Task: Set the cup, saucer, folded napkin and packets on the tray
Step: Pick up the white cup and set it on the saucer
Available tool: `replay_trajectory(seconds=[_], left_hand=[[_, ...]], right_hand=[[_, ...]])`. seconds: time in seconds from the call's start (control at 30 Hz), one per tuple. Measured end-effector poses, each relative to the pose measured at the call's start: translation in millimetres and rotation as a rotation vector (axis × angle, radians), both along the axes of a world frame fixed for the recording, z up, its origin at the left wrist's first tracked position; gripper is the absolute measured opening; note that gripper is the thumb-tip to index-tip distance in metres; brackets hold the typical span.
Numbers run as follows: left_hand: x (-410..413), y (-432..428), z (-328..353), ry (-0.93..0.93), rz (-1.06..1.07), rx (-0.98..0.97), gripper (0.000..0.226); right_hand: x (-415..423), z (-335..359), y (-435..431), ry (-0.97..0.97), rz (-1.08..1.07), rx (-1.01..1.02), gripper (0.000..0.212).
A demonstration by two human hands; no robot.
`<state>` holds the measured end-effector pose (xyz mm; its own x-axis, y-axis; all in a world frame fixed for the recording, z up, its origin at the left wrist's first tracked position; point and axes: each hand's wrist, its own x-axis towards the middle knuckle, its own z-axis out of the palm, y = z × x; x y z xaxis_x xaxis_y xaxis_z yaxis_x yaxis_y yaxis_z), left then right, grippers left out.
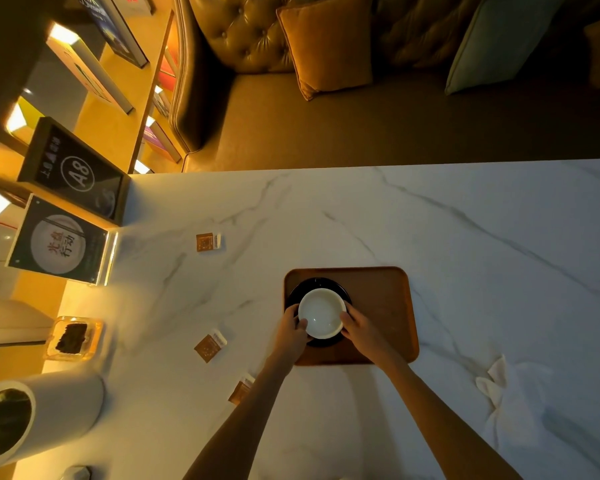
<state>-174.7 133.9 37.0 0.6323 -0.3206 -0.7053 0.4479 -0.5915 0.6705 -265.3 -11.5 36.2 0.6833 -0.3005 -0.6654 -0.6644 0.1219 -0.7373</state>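
Head view, the only one. White cup (322, 313) sits on the black saucer (321, 285), and the saucer rests in the left half of the brown tray (381, 306). Left hand (293, 329) curls against the cup's left rim; right hand (359, 327) presses its right side. Both hands close on the cup, one either side (placing or just steadying, cannot tell).

Progress, by my judgement: cup and saucer are on the tray. Left to do:
- white napkin (496, 382) lies loose and crumpled on the bench, right of the tray, not folded
- three brown packets still off the tray, all to its left: far packet (208, 242), middle packet (210, 346), near packet (240, 391), the last partly hidden by the left forearm

Surface: white marbled bench (465, 220) with grey veins, smooth. At its left edge stand two dark sign stands, one marked A8 (75, 174); nearer are a glass dish (72, 337) with something dark in it and a white cylinder (39, 417) with a dark opening.

Room: dim, warm amber light. Tufted leather sofa (243, 39) with cushions behind the bench; lit shelves of books at left.
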Motion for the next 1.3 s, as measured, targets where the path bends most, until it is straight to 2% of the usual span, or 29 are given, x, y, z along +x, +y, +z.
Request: replay_trajectory(seconds=[0.53,0.73,0.93,1.07,1.17,1.3], left_hand=[[3,1,-1,0.020,0.020,-0.014,0.036],[3,2,0,0.083,0.078,-0.037,0.039],[3,2,9,0.186,0.187,-0.029,0.044],[6,8,20,0.219,0.179,-0.004,0.048],[5,12,36,0.124,0.079,0.004,0.041],[-8,17,63,-0.179,-0.146,0.124,0.037]], right_hand=[[0,3,0,0.000,-0.021,0.047,0.047],[1,2,0,0.008,-0.018,0.043,0.047],[2,3,2,0.039,-0.084,0.104,0.047],[-1,14,1,0.063,-0.210,0.171,0.041],[-20,30,-6,0.033,-0.185,0.009,0.040],[-63,57,-14,0.007,-0.096,-0.316,0.037]])
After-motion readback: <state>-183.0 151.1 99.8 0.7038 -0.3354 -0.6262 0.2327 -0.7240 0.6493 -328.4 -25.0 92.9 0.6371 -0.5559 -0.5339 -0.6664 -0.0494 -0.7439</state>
